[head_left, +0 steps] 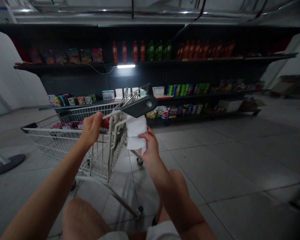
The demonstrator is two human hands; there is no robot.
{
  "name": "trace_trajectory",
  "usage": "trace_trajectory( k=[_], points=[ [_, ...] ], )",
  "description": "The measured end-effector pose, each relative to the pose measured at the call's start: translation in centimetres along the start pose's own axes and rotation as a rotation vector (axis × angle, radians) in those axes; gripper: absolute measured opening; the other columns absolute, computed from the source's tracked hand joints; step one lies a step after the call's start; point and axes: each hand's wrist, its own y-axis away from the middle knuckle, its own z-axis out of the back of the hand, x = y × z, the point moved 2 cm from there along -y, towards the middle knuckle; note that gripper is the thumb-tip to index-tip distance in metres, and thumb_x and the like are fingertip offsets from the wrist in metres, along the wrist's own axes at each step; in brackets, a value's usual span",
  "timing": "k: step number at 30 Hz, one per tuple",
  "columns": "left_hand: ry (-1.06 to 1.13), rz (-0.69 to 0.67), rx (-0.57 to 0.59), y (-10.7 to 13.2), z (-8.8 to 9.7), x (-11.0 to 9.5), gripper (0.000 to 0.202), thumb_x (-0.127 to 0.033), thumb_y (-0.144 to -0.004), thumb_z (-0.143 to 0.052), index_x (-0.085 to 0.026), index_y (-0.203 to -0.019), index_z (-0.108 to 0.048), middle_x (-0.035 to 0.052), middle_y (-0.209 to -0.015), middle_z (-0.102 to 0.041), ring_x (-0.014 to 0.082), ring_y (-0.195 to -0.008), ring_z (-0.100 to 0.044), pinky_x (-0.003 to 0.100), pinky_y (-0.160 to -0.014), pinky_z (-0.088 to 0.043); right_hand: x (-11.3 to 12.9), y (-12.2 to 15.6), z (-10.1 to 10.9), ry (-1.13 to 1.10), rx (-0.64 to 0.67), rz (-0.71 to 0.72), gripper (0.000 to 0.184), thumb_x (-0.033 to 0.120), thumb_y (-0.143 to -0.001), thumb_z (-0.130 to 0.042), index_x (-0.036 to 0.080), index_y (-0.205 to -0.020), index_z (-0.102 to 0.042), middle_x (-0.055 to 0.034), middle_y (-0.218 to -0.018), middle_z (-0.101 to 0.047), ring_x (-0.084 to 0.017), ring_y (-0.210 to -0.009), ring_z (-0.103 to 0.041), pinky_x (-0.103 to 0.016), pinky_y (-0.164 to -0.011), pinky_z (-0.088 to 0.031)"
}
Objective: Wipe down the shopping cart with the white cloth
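A wire shopping cart point(95, 156) stands in front of me, its dark plastic handle end point(141, 105) toward the right. My left hand point(92, 128) is closed round the top rail near the handle-side corner, its fingertips partly hidden behind the wire. With my right hand point(150, 143) I pinch a folded white cloth point(136, 131), perhaps paper towel, between thumb and fingers. The cloth lies against the handle-side wire just below the dark handle part. Inside the basket are several small pink and red packages point(67, 126).
Long dark shelving point(145, 78) crosses the background, holding red bottles point(135, 51), green bottles point(159, 50), cans and packets. A lit tube lamp point(126, 66) hangs under the upper shelf. At far left a post's round base point(8, 165) sits on the tiled floor point(215, 160).
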Motion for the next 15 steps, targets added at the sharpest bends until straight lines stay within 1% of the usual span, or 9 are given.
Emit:
trace_trajectory(
  k=[3, 5, 7, 8, 10, 11, 12, 13, 15],
  points=[
    [0.069, 0.034, -0.144, 0.0, -0.3, 0.7, 0.066, -0.077, -0.087, -0.029, -0.022, -0.057, -0.051, 0.0043, -0.051, -0.055, 0.0152, -0.047, -0.054, 0.029, -0.046, -0.042, -1.1, 1.3, -4.6, -0.136, -0.062, 0.027, 0.047, 0.023, -0.07, -0.052, 0.023, -0.116, -0.064, -0.0014, -0.102, -0.072, -0.016, -0.085, -0.065, -0.028, -0.074, -0.054],
    [0.119, 0.036, -0.191, 0.0, -0.1, 0.8, 0.068, -0.082, -0.082, -0.036, -0.022, -0.051, -0.047, 0.0026, -0.045, -0.049, 0.0138, -0.042, -0.049, 0.027, -0.04, -0.036, -2.8, 3.0, -7.4, -0.095, -0.065, 0.128, 0.047, 0.023, -0.076, -0.05, 0.026, -0.121, -0.064, -0.0017, -0.116, -0.069, -0.017, -0.1, -0.064, -0.031, -0.086, -0.054],
    [0.17, 0.031, -0.223, 0.1, 0.4, 0.6, 0.07, -0.085, -0.078, -0.041, -0.022, -0.047, -0.045, 0.0005, -0.041, -0.044, 0.0116, -0.038, -0.043, 0.026, -0.036, -0.03, -4.9, 4.8, -8.6, -0.008, -0.045, 0.246, 0.047, 0.022, -0.08, -0.048, 0.027, -0.124, -0.064, -0.002, -0.123, -0.067, -0.017, -0.109, -0.062, -0.033, -0.096, -0.052],
    [0.188, 0.027, -0.24, 0.1, 0.7, 0.5, 0.07, -0.086, -0.076, -0.043, -0.022, -0.046, -0.043, -0.0008, -0.039, -0.04, 0.0104, -0.035, -0.04, 0.026, -0.035, -0.028, -5.9, 5.5, -8.6, 0.04, -0.007, 0.282, 0.047, 0.02, -0.081, -0.047, 0.027, -0.123, -0.065, -0.0022, -0.123, -0.068, -0.017, -0.111, -0.062, -0.034, -0.099, -0.051],
    [0.193, 0.017, -0.275, 0.2, 1.2, 0.2, 0.071, -0.086, -0.075, -0.043, -0.023, -0.044, -0.039, -0.0023, -0.037, -0.036, 0.0086, -0.033, -0.033, 0.026, -0.034, -0.024, -7.4, 6.3, -7.6, 0.127, 0.133, 0.302, 0.044, 0.016, -0.078, -0.047, 0.025, -0.115, -0.07, -0.0027, -0.115, -0.072, -0.018, -0.107, -0.065, -0.033, -0.098, -0.052],
    [0.186, 0.013, -0.292, 0.2, 1.5, 0.2, 0.071, -0.086, -0.075, -0.042, -0.023, -0.044, -0.038, -0.0025, -0.037, -0.036, 0.008, -0.033, -0.031, 0.026, -0.034, -0.023, -7.8, 6.2, -6.8, 0.163, 0.197, 0.291, 0.043, 0.014, -0.076, -0.047, 0.024, -0.108, -0.073, -0.0029, -0.109, -0.073, -0.018, -0.104, -0.067, -0.032, -0.095, -0.053],
    [0.179, 0.007, -0.309, 0.3, 1.7, 0.2, 0.071, -0.086, -0.076, -0.042, -0.023, -0.043, -0.037, -0.0025, -0.037, -0.035, 0.0076, -0.033, -0.03, 0.026, -0.034, -0.021, -7.8, 5.9, -5.9, 0.191, 0.224, 0.274, 0.042, 0.013, -0.073, -0.046, 0.023, -0.103, -0.074, -0.0029, -0.104, -0.075, -0.018, -0.101, -0.068, -0.032, -0.093, -0.054],
    [0.173, 0.001, -0.324, 0.3, 1.9, 0.3, 0.071, -0.086, -0.076, -0.041, -0.023, -0.043, -0.036, -0.0023, -0.037, -0.035, 0.0073, -0.033, -0.029, 0.026, -0.033, -0.02, -7.3, 5.3, -5.1, 0.209, 0.195, 0.266, 0.042, 0.013, -0.072, -0.046, 0.023, -0.102, -0.074, -0.003, -0.102, -0.075, -0.019, -0.099, -0.069, -0.032, -0.091, -0.055],
    [0.162, -0.006, -0.334, 0.3, 2.1, 0.6, 0.072, -0.086, -0.077, -0.039, -0.023, -0.043, -0.036, -0.0023, -0.037, -0.035, 0.0068, -0.033, -0.028, 0.026, -0.033, -0.019, -5.1, 3.5, -3.9, 0.228, 0.013, 0.306, 0.044, 0.016, -0.076, -0.046, 0.025, -0.111, -0.071, -0.0032, -0.109, -0.074, -0.019, -0.101, -0.068, -0.035, -0.091, -0.056]
  ],
)
